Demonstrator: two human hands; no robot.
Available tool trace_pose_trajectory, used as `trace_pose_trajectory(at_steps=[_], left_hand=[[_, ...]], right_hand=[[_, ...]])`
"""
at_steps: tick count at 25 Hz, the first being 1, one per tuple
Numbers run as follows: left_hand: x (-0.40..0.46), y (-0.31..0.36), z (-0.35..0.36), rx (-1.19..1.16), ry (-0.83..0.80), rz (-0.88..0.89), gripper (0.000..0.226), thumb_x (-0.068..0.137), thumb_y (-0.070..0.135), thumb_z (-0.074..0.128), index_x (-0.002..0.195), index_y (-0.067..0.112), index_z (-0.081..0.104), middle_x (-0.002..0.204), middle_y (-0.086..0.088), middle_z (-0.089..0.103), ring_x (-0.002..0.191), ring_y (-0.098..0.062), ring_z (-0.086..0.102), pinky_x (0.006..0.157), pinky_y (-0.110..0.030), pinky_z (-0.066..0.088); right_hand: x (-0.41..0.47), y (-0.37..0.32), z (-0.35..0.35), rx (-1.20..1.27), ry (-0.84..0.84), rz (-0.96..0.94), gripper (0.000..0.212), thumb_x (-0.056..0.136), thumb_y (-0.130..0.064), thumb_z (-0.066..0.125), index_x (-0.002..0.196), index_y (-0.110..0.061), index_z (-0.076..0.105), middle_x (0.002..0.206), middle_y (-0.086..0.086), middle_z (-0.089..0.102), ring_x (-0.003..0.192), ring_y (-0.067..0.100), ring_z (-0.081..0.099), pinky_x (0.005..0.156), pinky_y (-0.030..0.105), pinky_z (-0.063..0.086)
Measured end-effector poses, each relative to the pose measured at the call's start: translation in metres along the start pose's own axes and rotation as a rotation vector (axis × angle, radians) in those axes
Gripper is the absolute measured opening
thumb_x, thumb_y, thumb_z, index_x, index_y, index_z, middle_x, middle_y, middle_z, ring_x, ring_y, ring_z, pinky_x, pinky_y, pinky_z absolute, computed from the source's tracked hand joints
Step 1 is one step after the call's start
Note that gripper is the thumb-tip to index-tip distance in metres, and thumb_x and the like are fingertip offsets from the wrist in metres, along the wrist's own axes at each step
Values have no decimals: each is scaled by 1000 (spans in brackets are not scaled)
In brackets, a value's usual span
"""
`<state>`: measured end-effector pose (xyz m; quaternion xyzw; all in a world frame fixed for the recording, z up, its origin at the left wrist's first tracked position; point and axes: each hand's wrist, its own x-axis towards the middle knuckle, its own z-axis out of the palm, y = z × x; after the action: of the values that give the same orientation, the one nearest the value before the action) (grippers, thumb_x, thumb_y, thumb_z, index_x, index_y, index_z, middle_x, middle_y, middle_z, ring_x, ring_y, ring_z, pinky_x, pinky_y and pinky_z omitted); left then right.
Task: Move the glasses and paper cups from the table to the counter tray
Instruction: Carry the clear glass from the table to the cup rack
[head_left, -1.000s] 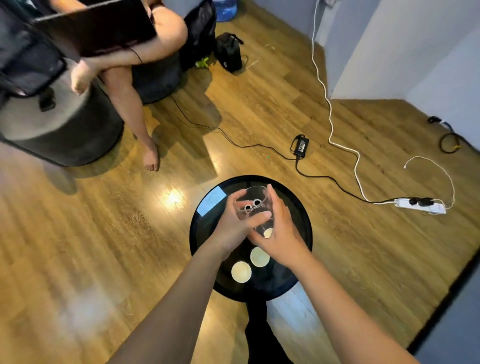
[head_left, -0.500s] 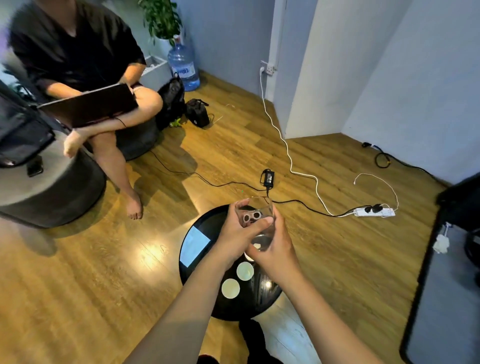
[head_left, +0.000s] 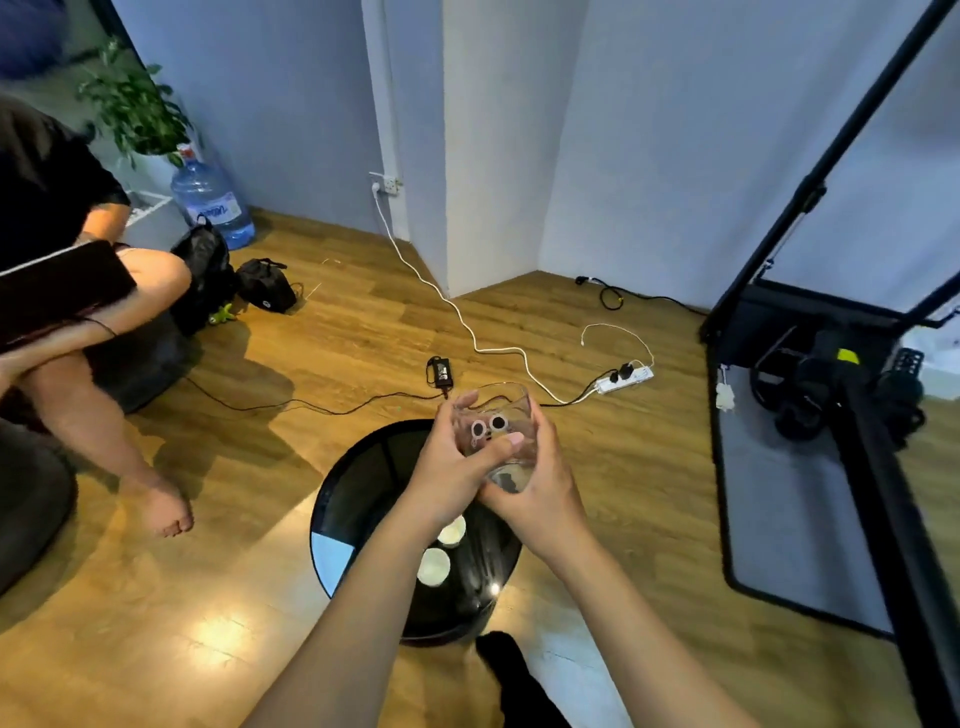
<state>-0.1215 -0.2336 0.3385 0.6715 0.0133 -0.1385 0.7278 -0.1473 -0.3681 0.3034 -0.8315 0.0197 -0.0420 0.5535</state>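
A clear drinking glass (head_left: 497, 422) with a cartoon eyes print is held above the round black table (head_left: 363, 483). My left hand (head_left: 447, 467) wraps its left side with the thumb across the front. My right hand (head_left: 540, 488) cups its right side and base. Below my hands, two white paper cups (head_left: 433, 565) (head_left: 452, 531) stand on the table top, the farther one partly hidden by my left wrist. No counter or tray is in view.
A seated person's legs (head_left: 104, 395) are at the left beside dark round seats. Cables, a power brick (head_left: 441, 371) and a power strip (head_left: 626, 378) lie on the wood floor beyond the table. A black stand with a grey mat (head_left: 789, 499) is at the right.
The glass has come up off the table in both hands. My view has tilted up and to the right, so the table now sits lower and the walls and stand show.
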Motion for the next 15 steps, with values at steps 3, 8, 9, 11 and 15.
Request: trace_pose_trajectory(at_steps=[3,8,9,11,15], left_hand=[[-37,-2,18,51,-98,30,74,76,23,88,138,30,48,125,-5,69,112,-18,70,91,-34,59],[-87,7,89,148,-370,64,78,66,41,88,135,37,52,125,1,69,112,-14,69,95,-40,57],[-100,8,110,148,-444,70,78,64,43,88,134,38,53,125,2,69,112,-14,68,93,-34,57],[-127,6,156,119,-567,76,75,63,40,88,131,37,55,118,5,72,106,-8,70,83,-21,56],[-199,-11,250,104,-833,86,61,67,25,86,122,32,59,103,15,77,95,-5,73,76,-17,55]], right_hand=[[-53,1,-11,44,116,44,105,64,-57,79,147,-64,15,135,-18,57,114,-8,58,86,4,44],[-149,0,-75,67,368,100,102,67,-61,85,148,-60,23,133,-32,56,118,-14,54,86,4,43],[-170,0,-93,73,414,123,102,67,-62,85,149,-58,24,135,-33,55,120,-15,52,87,7,44],[-217,-3,-129,48,522,154,99,68,-58,85,149,-52,28,137,-25,56,121,-11,53,91,12,48],[-324,-8,-193,51,750,208,96,71,-48,84,152,-40,33,137,-13,59,123,-3,56,97,21,51]])
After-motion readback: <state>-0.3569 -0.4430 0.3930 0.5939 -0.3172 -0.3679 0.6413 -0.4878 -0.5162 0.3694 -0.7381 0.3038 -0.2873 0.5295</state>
